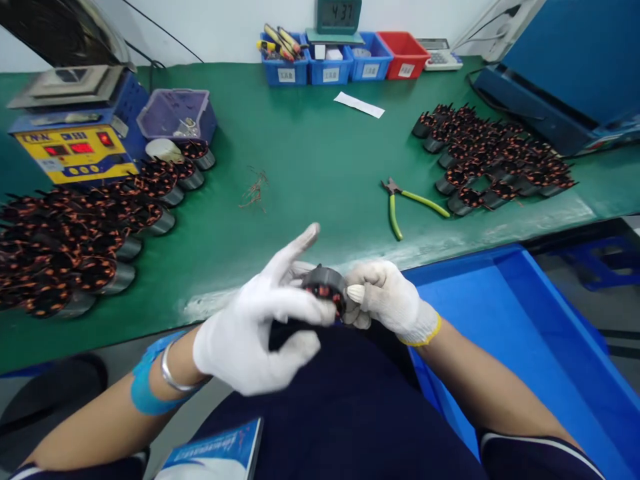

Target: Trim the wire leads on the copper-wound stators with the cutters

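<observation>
In front of my body, just over the table's near edge, is a motor stator point(324, 283), a dark ring with copper windings inside. My right hand point(383, 297), in a white knit glove with a yellow cuff edge, is closed on the stator's right side. A ribbed white tip point(356, 293) shows by its thumb. My left hand point(265, 313), also gloved in white, has its fingers spread and its thumb well apart. Some of its fingers reach the stator's left side; whether they press on it is hard to see.
Many stators stand grouped on the left point(100, 273) and right point(493, 167) of the green table point(300, 167). Green-handled cutters point(417, 203) lie right of centre, wire scraps point(255, 190) left. Blue bins point(327, 70) line the back. A blue tray point(480, 313) is below right.
</observation>
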`<state>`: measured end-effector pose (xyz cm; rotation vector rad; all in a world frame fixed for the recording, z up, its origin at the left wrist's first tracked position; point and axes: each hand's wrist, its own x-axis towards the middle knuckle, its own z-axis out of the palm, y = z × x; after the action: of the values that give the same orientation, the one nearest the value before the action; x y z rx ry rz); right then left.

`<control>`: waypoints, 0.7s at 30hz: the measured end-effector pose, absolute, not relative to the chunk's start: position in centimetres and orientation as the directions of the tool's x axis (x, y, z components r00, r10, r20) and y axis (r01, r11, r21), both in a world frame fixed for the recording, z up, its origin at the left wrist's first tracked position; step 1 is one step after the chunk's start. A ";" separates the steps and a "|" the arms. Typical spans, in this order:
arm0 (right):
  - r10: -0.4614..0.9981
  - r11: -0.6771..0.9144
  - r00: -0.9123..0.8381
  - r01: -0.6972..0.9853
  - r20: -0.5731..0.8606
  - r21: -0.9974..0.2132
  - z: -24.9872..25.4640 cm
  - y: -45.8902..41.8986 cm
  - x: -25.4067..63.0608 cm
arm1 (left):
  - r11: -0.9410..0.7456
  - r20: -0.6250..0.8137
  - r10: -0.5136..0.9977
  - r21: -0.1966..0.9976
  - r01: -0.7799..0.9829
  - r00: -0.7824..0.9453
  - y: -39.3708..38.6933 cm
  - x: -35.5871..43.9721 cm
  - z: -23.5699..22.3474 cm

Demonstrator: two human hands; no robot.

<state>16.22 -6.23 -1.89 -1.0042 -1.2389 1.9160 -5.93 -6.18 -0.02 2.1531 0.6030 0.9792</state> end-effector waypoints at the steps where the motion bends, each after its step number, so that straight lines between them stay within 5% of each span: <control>1: 0.824 -0.356 -0.506 -0.114 -0.254 -0.928 -1.9 -6.5 16.3 | -0.762 0.558 0.547 0.640 0.095 0.625 -6.4 -5.9 -0.1; 3: 0.830 -0.348 -0.500 -0.118 -0.248 -0.930 -1.9 -6.9 16.6 | -0.854 0.686 0.451 0.517 0.052 0.572 -6.7 -5.8 -0.4; 5: 0.846 -0.302 -0.485 -0.098 -0.219 -0.948 -1.7 -7.3 16.8 | -0.729 0.638 0.639 0.680 0.074 0.431 -6.9 -5.6 -0.7; 7: 0.869 -0.208 -0.466 -0.041 -0.166 -0.977 -1.5 -7.4 16.9 | -0.263 0.221 0.877 0.964 0.042 0.427 -6.9 -5.3 -1.0; 8: 0.876 -0.159 -0.461 -0.005 -0.139 -0.987 -1.4 -7.4 16.9 | 0.048 -0.056 0.852 0.998 0.031 0.520 -6.8 -5.1 -1.1; 9: 0.879 -0.123 -0.461 0.026 -0.121 -0.992 -1.5 -7.4 17.0 | 0.308 -0.272 0.736 0.950 0.051 0.619 -6.6 -5.0 -1.1; 11: 0.875 -0.137 -0.464 0.036 -0.138 -0.990 -1.7 -7.3 16.9 | 0.543 -0.450 0.526 0.831 0.121 0.722 -6.5 -4.9 -0.7; 13: 0.857 -0.243 -0.473 -0.021 -0.205 -0.970 -2.0 -7.4 16.8 | 0.447 -0.392 0.622 0.889 0.104 0.678 -6.5 -5.0 -0.2; 15: 0.832 -0.340 -0.490 -0.080 -0.260 -0.937 -2.2 -7.6 16.7 | 0.085 -0.127 0.762 0.992 0.097 0.634 -6.7 -5.4 0.4; 18: 0.785 -0.398 -0.545 -0.082 -0.293 -0.914 -1.9 -8.0 16.6 | -0.480 0.293 0.667 0.872 0.093 0.685 -7.1 -6.2 0.9; 21: 0.768 -0.393 -0.559 -0.029 -0.311 -0.919 -1.2 -8.2 16.5 | -0.550 0.351 0.692 0.823 0.145 0.631 -7.5 -6.4 0.8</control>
<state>16.52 -8.23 -1.16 -1.0366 -1.2962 1.9968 -6.41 -7.47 0.84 2.0518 0.6536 0.8700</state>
